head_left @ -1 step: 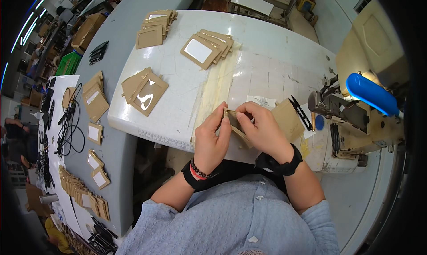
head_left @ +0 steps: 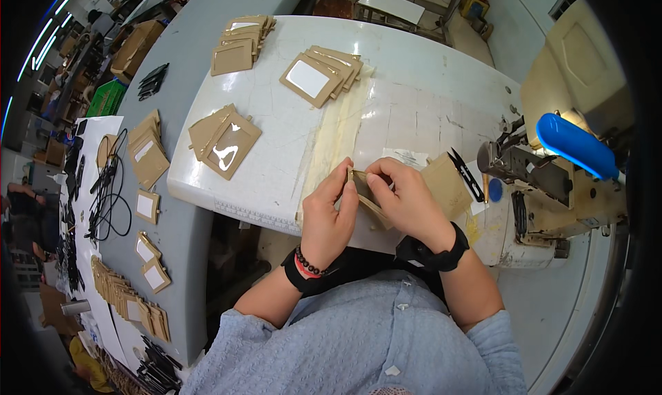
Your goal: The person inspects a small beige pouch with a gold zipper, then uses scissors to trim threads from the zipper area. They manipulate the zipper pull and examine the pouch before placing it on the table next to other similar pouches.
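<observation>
Close to the front edge of the white work table, both hands grip a small tan card holder (head_left: 373,211) between them. My left hand (head_left: 329,212) pinches its left edge between thumb and fingers. From the right, my right hand (head_left: 408,196) has its thumb and bent fingers pressed on the upper part. The fingers hide much of the holder. A tan flat piece (head_left: 447,185) lies just right of my right hand, with black thread snips (head_left: 467,176) beside it.
On the white table (head_left: 276,167) lie stacks of tan card holders (head_left: 308,79), more of them (head_left: 229,147) nearer left. A sewing machine (head_left: 534,171) with a blue part (head_left: 578,147) stands right. The grey side table (head_left: 181,257) bears further holders (head_left: 147,154) and black cords (head_left: 110,188).
</observation>
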`<action>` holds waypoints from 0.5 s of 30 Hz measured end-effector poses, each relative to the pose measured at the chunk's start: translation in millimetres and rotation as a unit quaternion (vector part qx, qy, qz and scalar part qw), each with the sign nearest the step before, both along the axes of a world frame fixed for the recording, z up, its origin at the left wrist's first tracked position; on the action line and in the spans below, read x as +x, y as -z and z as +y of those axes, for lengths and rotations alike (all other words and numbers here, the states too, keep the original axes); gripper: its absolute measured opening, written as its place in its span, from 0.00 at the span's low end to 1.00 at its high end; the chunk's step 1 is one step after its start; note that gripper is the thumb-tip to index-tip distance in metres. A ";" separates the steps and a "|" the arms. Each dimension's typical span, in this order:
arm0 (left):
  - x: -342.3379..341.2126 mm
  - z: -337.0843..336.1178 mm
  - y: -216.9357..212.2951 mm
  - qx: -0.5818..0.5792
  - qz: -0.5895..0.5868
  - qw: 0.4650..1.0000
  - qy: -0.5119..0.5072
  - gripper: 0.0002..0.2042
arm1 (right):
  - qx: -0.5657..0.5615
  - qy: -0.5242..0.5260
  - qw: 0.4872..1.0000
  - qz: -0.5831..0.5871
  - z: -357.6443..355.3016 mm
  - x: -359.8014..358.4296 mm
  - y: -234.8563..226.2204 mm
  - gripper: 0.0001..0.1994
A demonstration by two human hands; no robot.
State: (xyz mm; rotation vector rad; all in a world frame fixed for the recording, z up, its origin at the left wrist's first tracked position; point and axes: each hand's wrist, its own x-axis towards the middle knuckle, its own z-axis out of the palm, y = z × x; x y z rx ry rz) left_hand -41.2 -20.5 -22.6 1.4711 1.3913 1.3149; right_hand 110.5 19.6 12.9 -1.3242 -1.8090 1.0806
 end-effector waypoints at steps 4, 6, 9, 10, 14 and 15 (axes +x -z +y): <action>1.2 0.9 0.0 0.003 0.003 1.000 0.001 0.17 | -0.038 -0.006 0.999 0.013 1.7 2.4 1.3 0.09; 1.6 1.5 -0.6 0.002 0.008 1.000 0.003 0.17 | -0.053 -0.008 0.998 0.021 2.5 3.5 1.9 0.10; 2.9 0.8 -5.0 -0.011 0.008 1.000 0.000 0.17 | -0.068 -0.012 0.997 0.028 3.7 4.5 1.9 0.10; 3.2 0.9 -5.1 -0.011 0.008 1.000 -0.001 0.17 | -0.075 -0.013 0.997 0.029 4.1 4.8 0.7 0.10; 3.3 0.8 -5.1 -0.008 0.007 1.000 -0.006 0.17 | -0.088 -0.012 0.995 0.045 3.3 4.4 -0.3 0.11; 2.9 0.6 -4.9 -0.006 0.007 1.000 -0.009 0.17 | -0.116 -0.014 0.991 0.060 2.3 4.9 0.8 0.11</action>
